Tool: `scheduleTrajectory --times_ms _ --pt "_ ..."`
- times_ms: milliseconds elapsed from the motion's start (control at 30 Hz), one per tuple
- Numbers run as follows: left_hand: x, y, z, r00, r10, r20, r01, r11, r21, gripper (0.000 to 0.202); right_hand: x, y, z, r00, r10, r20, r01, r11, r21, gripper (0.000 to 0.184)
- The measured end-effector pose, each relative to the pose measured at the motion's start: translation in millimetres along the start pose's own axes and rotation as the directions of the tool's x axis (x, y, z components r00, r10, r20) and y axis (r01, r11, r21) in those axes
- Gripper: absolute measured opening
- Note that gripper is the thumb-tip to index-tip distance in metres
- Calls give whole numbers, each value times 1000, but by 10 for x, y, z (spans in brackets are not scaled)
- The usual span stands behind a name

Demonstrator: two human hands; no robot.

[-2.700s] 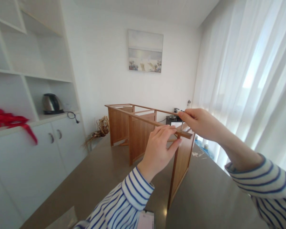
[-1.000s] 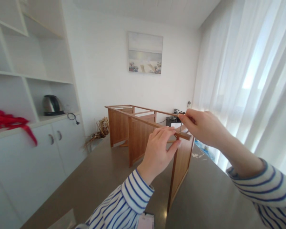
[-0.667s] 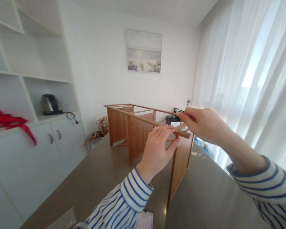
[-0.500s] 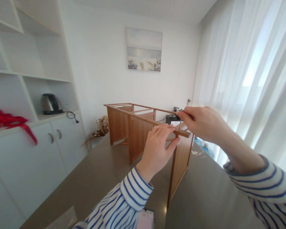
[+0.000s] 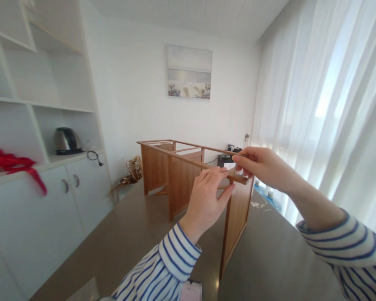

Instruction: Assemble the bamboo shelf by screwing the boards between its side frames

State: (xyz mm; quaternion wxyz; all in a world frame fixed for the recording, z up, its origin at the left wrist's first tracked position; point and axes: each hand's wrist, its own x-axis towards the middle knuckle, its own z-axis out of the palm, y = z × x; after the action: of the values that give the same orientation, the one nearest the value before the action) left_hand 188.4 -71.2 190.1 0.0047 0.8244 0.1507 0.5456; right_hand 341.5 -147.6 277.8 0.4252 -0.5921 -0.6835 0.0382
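A wooden shelf frame (image 5: pixel 188 184) with slim rails and upright panels stands on the grey-brown table (image 5: pixel 122 234). My left hand (image 5: pixel 205 196) is wrapped round the near end of its front rail (image 5: pixel 240 179), thumb below and fingers on top. Just above that rail end, my right hand (image 5: pixel 260 165) pinches a thin metal hex key (image 5: pixel 235 170), whose shaft points down to the rail. Fingers hide most of the key, and its lower tip is hard to make out.
Small pale scraps (image 5: pixel 259 205) lie on the table at the right. A clear plastic bag (image 5: pixel 84 290) and a pinkish sheet (image 5: pixel 190 291) lie near the front edge. A kettle (image 5: pixel 65 140) and red cloth (image 5: pixel 11 161) occupy the left cabinet; a curtain (image 5: pixel 301 104) hangs at right.
My right hand has shifted its fingers on the hex key and turned slightly, sitting lower toward the rail. My left hand keeps its hold. The view has tilted up a little.
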Motion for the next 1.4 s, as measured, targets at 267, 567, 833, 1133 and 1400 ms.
scheduleTrajectory --times_ms 267,567,833,1133,1400 --pt "-21 4 7 1000 9 -9 -9 1000 -1 24 7 54 39 999 -47 0 46 987 151 25" --pt "-6 19 -8 1000 6 -2 -6 1000 -4 22 89 28 -68 969 -112 -220 175 941 290 23" --pt "-20 -11 -56 998 38 55 -37 999 -35 25 -423 -87 80 991 -95 -95 120 943 312 24" --pt "-151 48 -284 984 70 163 -71 998 -3 33 -920 19 546 986 -137 -92 146 985 93 18" --pt "-851 277 -592 808 -221 547 413 874 -257 28 -1108 179 1020 999 2 -39 9 962 272 18"
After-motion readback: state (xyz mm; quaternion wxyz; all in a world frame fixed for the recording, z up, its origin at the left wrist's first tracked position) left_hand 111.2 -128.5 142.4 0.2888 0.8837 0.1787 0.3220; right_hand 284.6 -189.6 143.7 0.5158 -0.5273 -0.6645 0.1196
